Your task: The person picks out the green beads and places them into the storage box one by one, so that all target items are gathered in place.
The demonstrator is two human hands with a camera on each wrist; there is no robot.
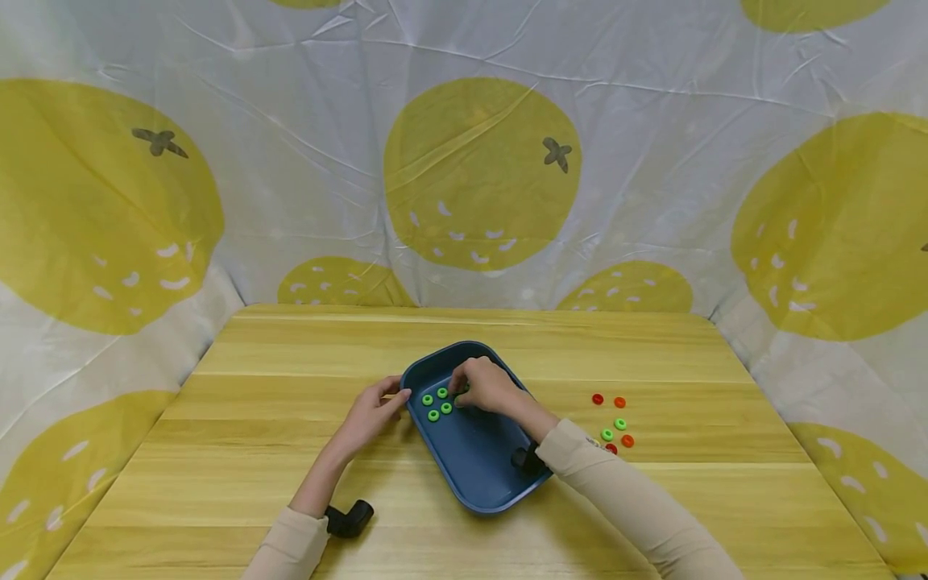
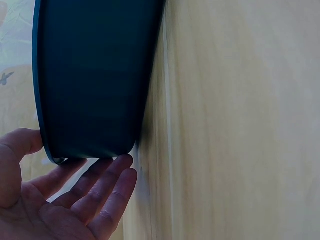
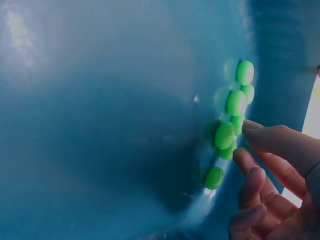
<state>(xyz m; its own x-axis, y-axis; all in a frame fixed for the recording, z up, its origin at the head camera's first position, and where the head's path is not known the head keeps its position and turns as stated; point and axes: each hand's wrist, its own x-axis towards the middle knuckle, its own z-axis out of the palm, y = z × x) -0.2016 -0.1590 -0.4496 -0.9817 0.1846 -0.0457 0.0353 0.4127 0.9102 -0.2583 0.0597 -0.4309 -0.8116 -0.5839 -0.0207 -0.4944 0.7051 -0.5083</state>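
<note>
You're holding the blue tray (image 1: 474, 471) by its far-left corner w/ your L hand (image 1: 377, 411): thumb on the rim, fingers cupping the outer wall. Tray's sitting skewed mid-table (image 1: 725, 499). Your R hand (image 1: 489, 387) is working inside, nr the far end, thumb & fingers bent close to the green rings (image 3: 224, 135), approx. 7 showing in the R wrist view. Thumb tip's touching one, or v. nearly; can't tell if you're actually pinching it.

Risks, IMO: rings are sitting tight together, so a dragging fingertip could be knocking a neighbor out of place. If your L grip's slipping or pushing, the tray could be turning & the rings sliding. Your R wrist cam (image 1: 527, 459) is hanging low inside the tray, poss. catching the near-right rim. Also, your R sleeve (image 1: 631, 499) is lying right beside the loose red, orange & green rings (image 1: 607, 436), so a wide forearm swing could be sweeping some away.
</note>
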